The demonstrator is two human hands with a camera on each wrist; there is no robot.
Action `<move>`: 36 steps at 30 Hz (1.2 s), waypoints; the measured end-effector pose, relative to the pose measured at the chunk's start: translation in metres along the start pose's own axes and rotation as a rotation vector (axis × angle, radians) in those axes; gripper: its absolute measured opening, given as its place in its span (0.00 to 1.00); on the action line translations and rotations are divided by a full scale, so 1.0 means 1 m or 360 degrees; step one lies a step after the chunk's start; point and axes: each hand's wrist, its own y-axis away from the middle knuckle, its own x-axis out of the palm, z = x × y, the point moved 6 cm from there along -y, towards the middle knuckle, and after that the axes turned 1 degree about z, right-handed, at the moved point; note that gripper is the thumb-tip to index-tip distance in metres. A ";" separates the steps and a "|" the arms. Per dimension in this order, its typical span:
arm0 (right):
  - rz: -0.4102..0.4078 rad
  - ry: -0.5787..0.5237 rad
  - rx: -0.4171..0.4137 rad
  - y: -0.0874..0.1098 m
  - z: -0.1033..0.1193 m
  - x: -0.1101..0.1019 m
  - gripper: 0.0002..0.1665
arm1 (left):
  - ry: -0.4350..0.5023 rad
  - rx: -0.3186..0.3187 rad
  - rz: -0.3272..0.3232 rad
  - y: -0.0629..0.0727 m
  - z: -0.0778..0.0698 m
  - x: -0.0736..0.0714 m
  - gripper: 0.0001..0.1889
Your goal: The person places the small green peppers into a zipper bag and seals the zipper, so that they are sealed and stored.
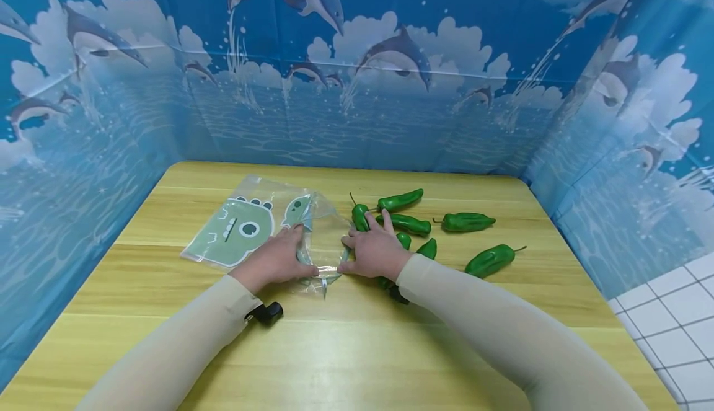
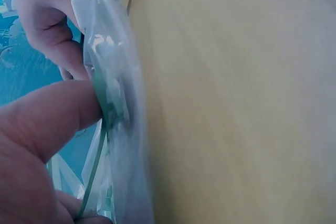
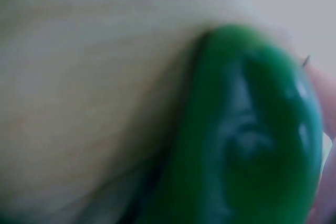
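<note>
A clear plastic zip bag point(image 1: 329, 231) with a green cartoon dinosaur print lies flat on the table, its mouth end between both hands. My left hand point(image 1: 279, 256) grips one side of the mouth; in the left wrist view its thumb point(image 2: 63, 111) bears on the green-lined edge with fingers below. At the opposite side, my right hand point(image 1: 379, 253) holds the edge with thumb and index finger, other fingers spread toward a green pepper point(image 1: 360, 216). Another green pepper point(image 3: 247, 140) fills much of the right wrist view. More peppers lie partly hidden beneath the right hand and forearm.
Several loose green peppers lie right of the bag, including one at the back point(image 1: 400, 200), one farther right point(image 1: 467, 222) and one beside the right sleeve point(image 1: 492, 261). The wooden table point(image 1: 334, 361) is bounded by a dolphin-print curtain point(image 1: 357, 113).
</note>
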 end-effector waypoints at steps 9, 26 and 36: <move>-0.0008 0.0007 0.0001 0.001 0.000 0.001 0.45 | 0.0027 -0.0056 -0.0022 0.000 0.007 0.000 0.63; 0.0008 -0.0061 -0.0018 -0.002 -0.006 0.000 0.45 | 0.0026 -0.0109 -0.0008 -0.001 0.006 0.000 0.63; -0.0052 -0.0086 -0.0095 0.002 -0.007 -0.004 0.43 | 0.0023 -0.0156 -0.0005 0.000 0.003 0.001 0.62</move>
